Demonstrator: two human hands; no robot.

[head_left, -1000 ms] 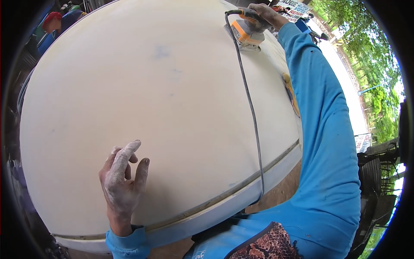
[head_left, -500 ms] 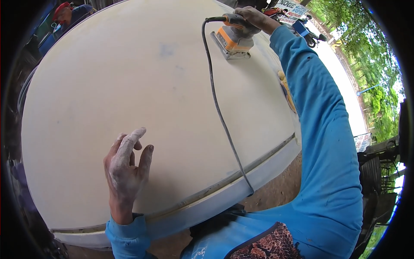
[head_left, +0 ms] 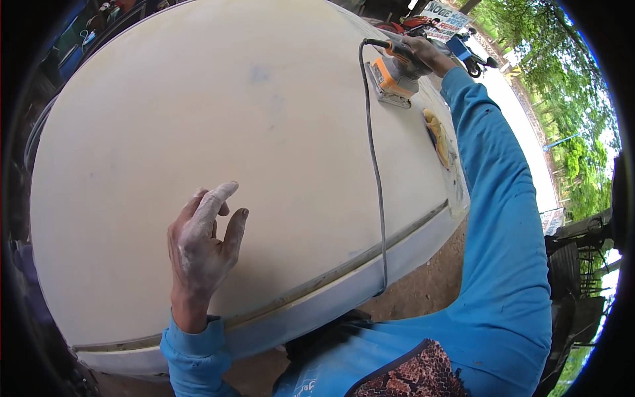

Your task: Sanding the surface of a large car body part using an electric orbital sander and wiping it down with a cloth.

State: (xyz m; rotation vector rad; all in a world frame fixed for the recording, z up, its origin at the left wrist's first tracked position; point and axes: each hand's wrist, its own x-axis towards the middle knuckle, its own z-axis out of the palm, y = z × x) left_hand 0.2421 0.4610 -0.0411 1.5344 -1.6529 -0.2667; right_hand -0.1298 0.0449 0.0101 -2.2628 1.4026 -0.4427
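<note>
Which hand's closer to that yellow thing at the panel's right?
Right. The right hand, gripping the sander, is beyond the yellow thing; the left hand is well off to its left.

The orange-and-grey electric sander (head_left: 397, 78) sat at the far right of the broad, curved, cream-coloured panel (head_left: 165, 126), its dark cord (head_left: 380, 198) trailing nearward.

two hands (head_left: 204, 248) (head_left: 426, 54), one sander (head_left: 395, 79), one cord (head_left: 376, 165)

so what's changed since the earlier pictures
The right hand moved the sander left, then back right and nearer; its cord swung along. The left hand shifted slightly forward and right. Nothing was grasped or released: the right hand kept the sander, the left stayed empty.
</note>
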